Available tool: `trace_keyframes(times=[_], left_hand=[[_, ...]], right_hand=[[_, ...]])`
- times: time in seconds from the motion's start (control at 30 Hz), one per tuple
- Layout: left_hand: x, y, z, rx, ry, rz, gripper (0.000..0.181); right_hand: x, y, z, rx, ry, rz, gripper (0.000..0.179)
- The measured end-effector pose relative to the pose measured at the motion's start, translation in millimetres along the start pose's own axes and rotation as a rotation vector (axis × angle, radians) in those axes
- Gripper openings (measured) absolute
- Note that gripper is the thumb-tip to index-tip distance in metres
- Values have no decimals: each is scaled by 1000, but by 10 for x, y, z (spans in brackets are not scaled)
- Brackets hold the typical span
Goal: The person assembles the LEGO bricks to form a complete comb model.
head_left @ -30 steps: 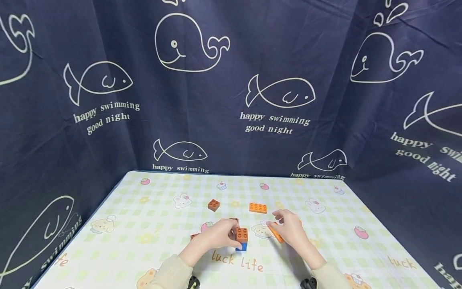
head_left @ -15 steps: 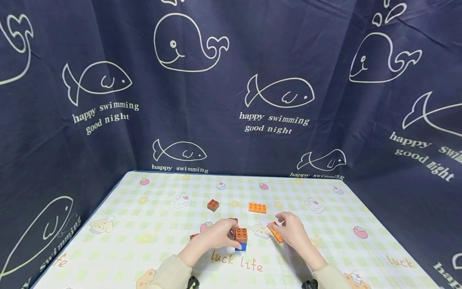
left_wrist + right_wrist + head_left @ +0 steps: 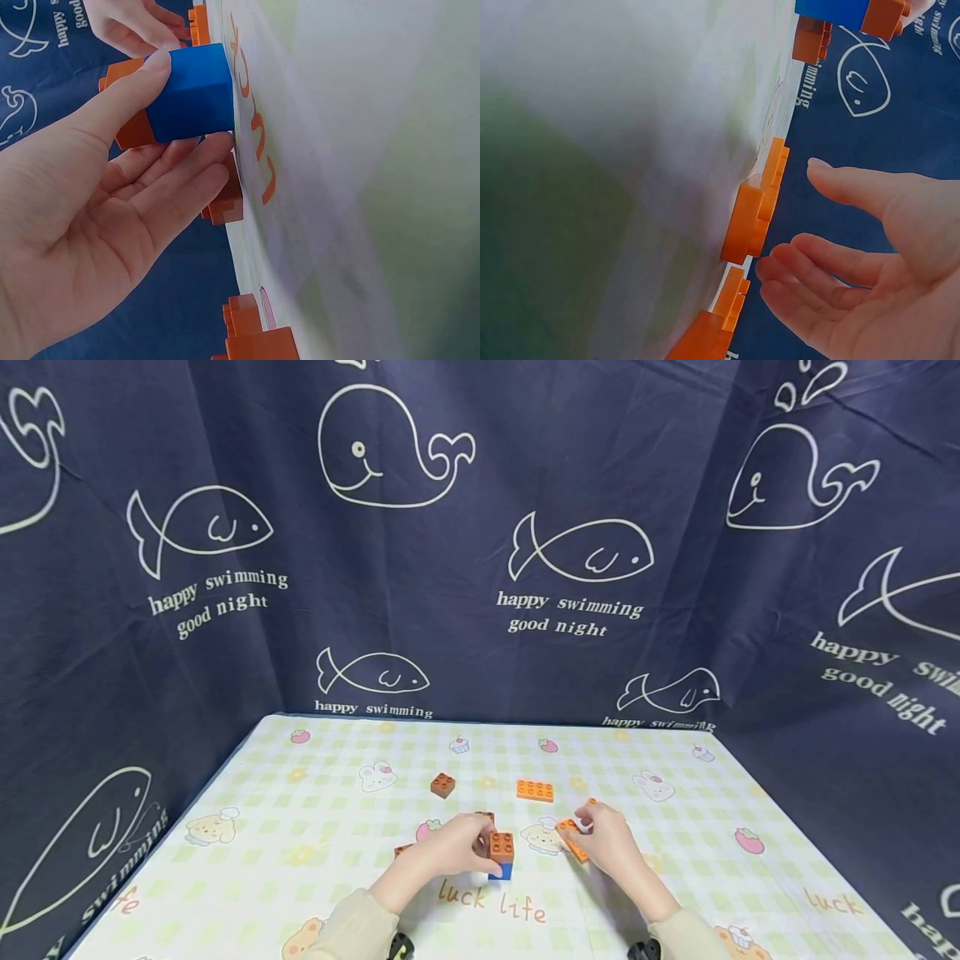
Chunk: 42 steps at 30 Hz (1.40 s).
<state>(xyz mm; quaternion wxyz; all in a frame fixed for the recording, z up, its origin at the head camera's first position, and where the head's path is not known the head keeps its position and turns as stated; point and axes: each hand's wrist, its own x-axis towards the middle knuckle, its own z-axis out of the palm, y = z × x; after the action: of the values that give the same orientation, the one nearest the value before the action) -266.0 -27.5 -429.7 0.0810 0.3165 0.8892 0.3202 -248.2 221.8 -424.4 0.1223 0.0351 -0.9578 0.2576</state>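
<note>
My left hand [image 3: 457,845] holds a two-brick stack between thumb and fingers, a reddish-brown toy brick [image 3: 502,846] on top of a blue brick [image 3: 500,870]. In the left wrist view the thumb lies along the seam of the blue brick [image 3: 196,94] and the reddish-brown one. My right hand [image 3: 609,839] hovers over an orange brick [image 3: 573,841] that lies slantwise on the table. The right wrist view shows its thumb and fingers apart with nothing between them, fingertips just above the orange brick [image 3: 744,221]. Another bit of orange [image 3: 592,801] peeks out behind the right fingertips.
Farther back lie a brown brick [image 3: 443,786] and an eight-stud orange brick [image 3: 535,791]. Two more brown pieces, one [image 3: 486,817] behind the left hand and one [image 3: 402,850] beside the left wrist, are partly hidden. A dark blue patterned curtain [image 3: 480,685] rises behind the table.
The right hand has drawn back slightly toward the lower right, baring more of the slanted orange brick and the orange bit behind its fingers. The left hand and its stack stay in place.
</note>
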Motion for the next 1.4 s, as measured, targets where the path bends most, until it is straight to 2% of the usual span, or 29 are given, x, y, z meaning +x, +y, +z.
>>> trace_keyframes(times=[0.53,0.77,1.17,1.4], left_hand=[[-19,21,-18,-14,-12,1,41],[-15,26,-15,-9,-8,4,40],[8,-11,-2,-1,-1,19,37],[27,-45,24,-4,3,33,36]], right_hand=[[-31,1,29,-19,-137,66,50],[-22,12,47,-43,-133,44,50],[-16,29,75,-57,-120,-16,37],[-23,25,75,-47,-141,31,41]])
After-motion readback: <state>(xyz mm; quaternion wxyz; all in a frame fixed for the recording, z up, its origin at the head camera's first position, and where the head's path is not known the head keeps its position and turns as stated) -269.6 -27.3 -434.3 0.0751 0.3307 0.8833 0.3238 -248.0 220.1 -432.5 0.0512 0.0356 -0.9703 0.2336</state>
